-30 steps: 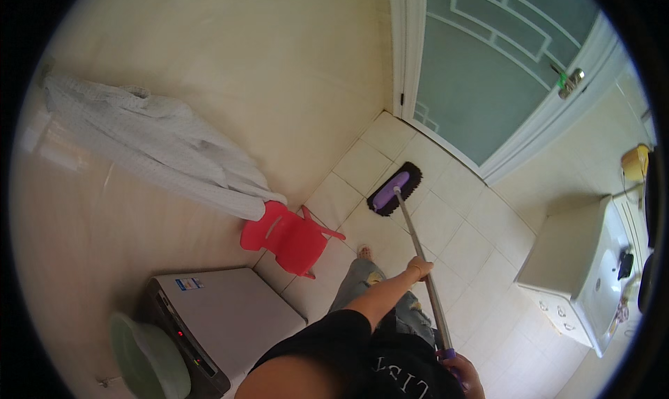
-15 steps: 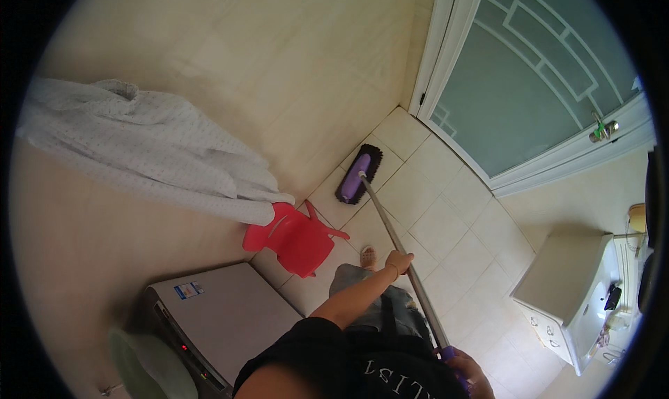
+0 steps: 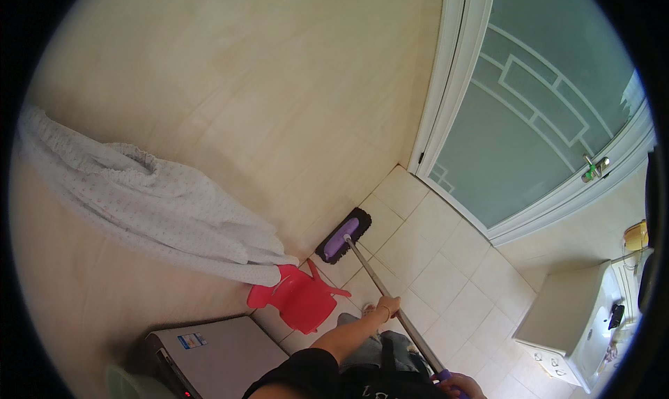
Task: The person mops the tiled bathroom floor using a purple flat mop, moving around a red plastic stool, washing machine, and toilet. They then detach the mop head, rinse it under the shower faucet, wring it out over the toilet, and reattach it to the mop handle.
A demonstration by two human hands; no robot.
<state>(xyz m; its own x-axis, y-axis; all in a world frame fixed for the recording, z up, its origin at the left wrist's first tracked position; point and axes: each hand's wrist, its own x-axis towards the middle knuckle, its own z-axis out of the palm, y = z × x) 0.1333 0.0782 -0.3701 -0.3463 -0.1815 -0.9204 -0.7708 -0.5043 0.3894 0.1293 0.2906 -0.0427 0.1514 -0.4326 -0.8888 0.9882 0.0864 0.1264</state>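
A mop with a purple head and dark fluffy fringe (image 3: 343, 236) lies on the tiled floor, its head against or close to the foot of the wall. The metal pole (image 3: 380, 280) slants from it down to the right. My left hand (image 3: 389, 306) is closed around the middle of the pole. Lower down, my right hand (image 3: 463, 384) grips the purple end of the handle, partly cut off by the lower edge. Just left of the pole stands a small red plastic chair (image 3: 303, 301), near the mop head.
White dotted cloth (image 3: 160, 197) hangs along the left wall, its lower end over the chair back. A grey-topped appliance (image 3: 216, 350) stands at the lower left beside a pale green basin (image 3: 129, 384). Far right are a frosted glass door (image 3: 523, 134) and a white washbasin cabinet (image 3: 564, 312).
The mop head has slid left, closer to the wall and chair. The whole view has shifted upward, so the room sits lower in the picture. Both hands keep their hold.
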